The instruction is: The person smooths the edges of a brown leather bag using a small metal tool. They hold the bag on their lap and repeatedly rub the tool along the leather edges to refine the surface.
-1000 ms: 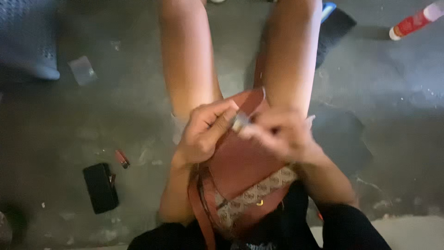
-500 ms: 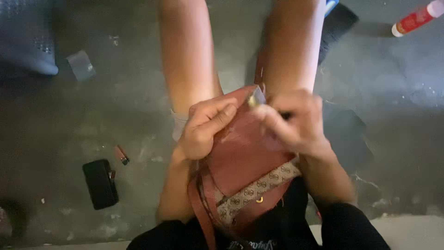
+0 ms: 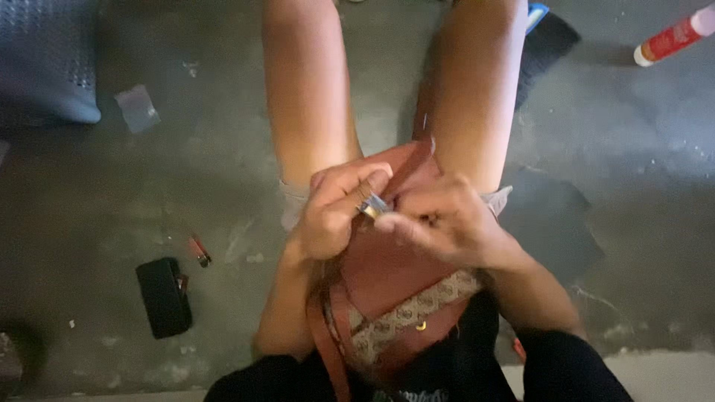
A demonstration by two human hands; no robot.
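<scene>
Two hands meet over a reddish-brown bag (image 3: 387, 260) that lies on the person's lap between the bare legs. Left hand (image 3: 335, 212) and right hand (image 3: 447, 227) both pinch a small metal piece (image 3: 374, 206) at the bag's upper edge, each grip closed on it. Left of the bag, on the floor (image 3: 149, 193), lie a black case (image 3: 164, 296) and a small red stick (image 3: 199, 250). Far to its upper right lies a red and white tube (image 3: 672, 34).

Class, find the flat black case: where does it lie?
In the head view, the flat black case lies on the floor, lower left, beside a small red lighter.
</scene>
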